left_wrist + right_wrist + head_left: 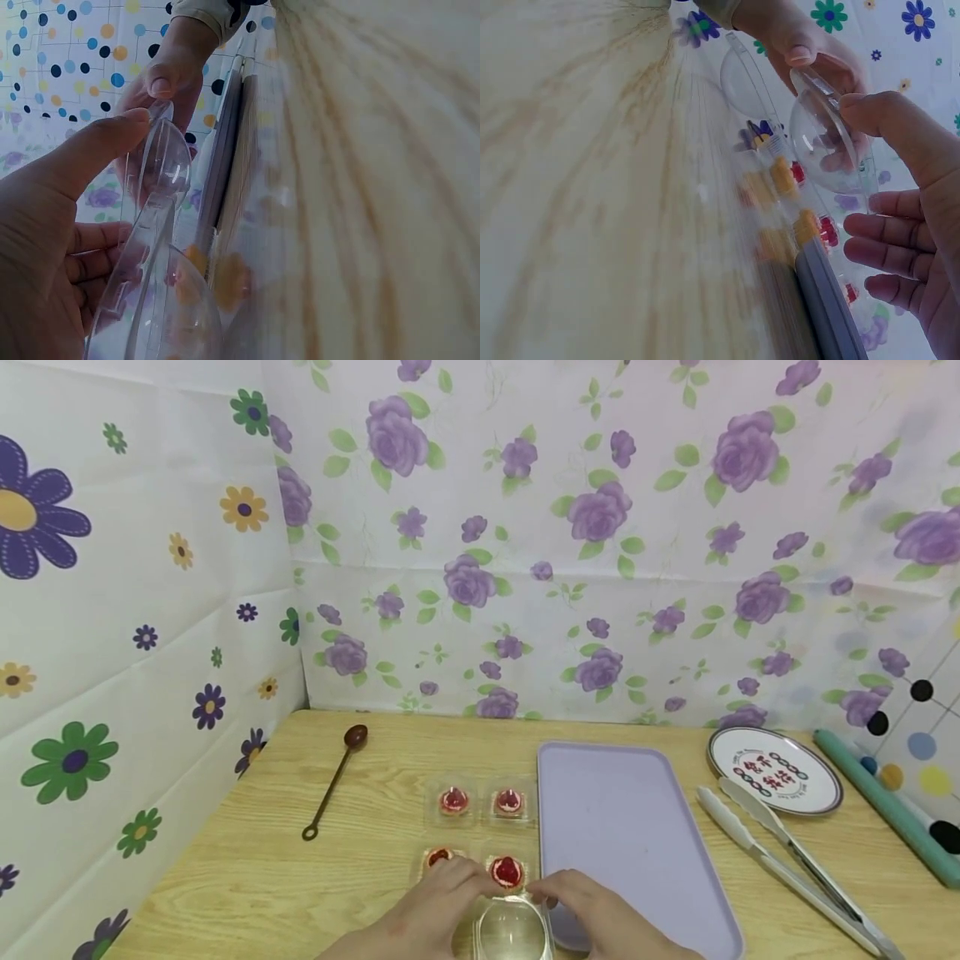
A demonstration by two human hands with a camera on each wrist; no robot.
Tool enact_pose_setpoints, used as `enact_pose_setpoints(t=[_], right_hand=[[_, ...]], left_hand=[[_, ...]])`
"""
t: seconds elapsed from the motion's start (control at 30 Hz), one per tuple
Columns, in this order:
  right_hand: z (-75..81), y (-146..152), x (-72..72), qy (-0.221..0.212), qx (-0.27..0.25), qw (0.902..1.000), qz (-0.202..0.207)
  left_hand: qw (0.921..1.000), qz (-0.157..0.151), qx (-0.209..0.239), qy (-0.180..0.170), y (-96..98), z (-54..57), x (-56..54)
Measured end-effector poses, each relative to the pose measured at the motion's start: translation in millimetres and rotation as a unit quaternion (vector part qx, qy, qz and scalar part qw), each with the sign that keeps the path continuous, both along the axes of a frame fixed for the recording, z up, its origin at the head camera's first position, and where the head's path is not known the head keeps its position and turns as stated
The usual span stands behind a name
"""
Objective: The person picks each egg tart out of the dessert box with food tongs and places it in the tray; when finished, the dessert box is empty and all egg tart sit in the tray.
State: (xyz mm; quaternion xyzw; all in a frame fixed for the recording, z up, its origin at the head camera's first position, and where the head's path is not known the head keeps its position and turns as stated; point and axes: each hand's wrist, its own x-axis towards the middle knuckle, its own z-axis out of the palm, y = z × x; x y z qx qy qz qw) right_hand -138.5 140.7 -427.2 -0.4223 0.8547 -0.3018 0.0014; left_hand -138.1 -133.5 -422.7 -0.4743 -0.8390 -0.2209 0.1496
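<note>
I've got the left hand (433, 900) and right hand (596, 912) each pinching an edge of the clear lid (513, 933), just nearside of the front-right tart (507, 872), and uneven pressure could flex it loose and smear the fruit.

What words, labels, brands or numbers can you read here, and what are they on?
Plate: red Chinese-style characters, too small to read surely.
Same plate: tiny curved lettering around them, too blurred.
No lettering visible on the clear box being held, tray or tongs.
</note>
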Motion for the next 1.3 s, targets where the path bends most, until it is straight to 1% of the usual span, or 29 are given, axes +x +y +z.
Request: enact_pose_setpoints(t=[0.1,0.2,0.27,0.43,0.57,0.67,0.8,0.97,1.03,1.13,1.23,1.3], right_hand=[[-2.4,-1,0.4,0.033,0.009,0.9994,0.001],[-5.1,-3,1.0,0.085,0.012,0.9963,0.004],[-6.3,-5,1.0,0.118,0.011,0.9929,0.009],[-9.6,-8,0.0,0.145,0.031,0.9890,0.001],[-12.3,-8,-0.5,0.184,0.045,0.9819,-0.001],[-13.3,-8,-0.9,0.216,0.046,0.9754,-0.002],[-13.3,-7,-0.8,0.233,0.049,0.9712,-0.005],[-15.4,-7,-0.5,0.257,0.056,0.9648,-0.006],[-16.2,-6,-0.3,0.264,0.059,0.9628,-0.004],[-16.3,-6,0.4,0.265,0.063,0.9621,-0.002],[-15.1,-5,1.6,0.259,0.066,0.9636,-0.003],[-13.6,-4,2.8,0.255,0.068,0.9646,-0.005]], left_hand=[[0.9998,-0.004,-0.018,0.002,-0.2,-0.8,-0.3],[0.9992,-0.006,-0.040,0.006,-0.8,-0.1,-0.7],[0.9984,-0.003,-0.057,0.002,-1.4,0.5,-0.9],[0.9948,0.012,-0.100,-0.010,-2.3,3.0,-0.8],[0.9932,0.013,-0.116,-0.004,-3.1,2.9,-0.5],[0.9924,0.010,-0.122,0.013,-3.2,2.1,-1.3],[0.9922,0.008,-0.120,0.033,-2.3,1.7,-2.6],[0.9913,0.012,-0.130,0.014,-2.0,3.1,-0.6],[0.9906,0.015,-0.135,0.014,-2.2,3.1,0.8],[0.9904,0.015,-0.134,0.031,-2.1,1.9,2.1],[0.9907,0.010,-0.124,0.055,-1.8,0.7,2.7],[0.9908,0.007,-0.119,0.064,-1.6,0.6,2.7]])
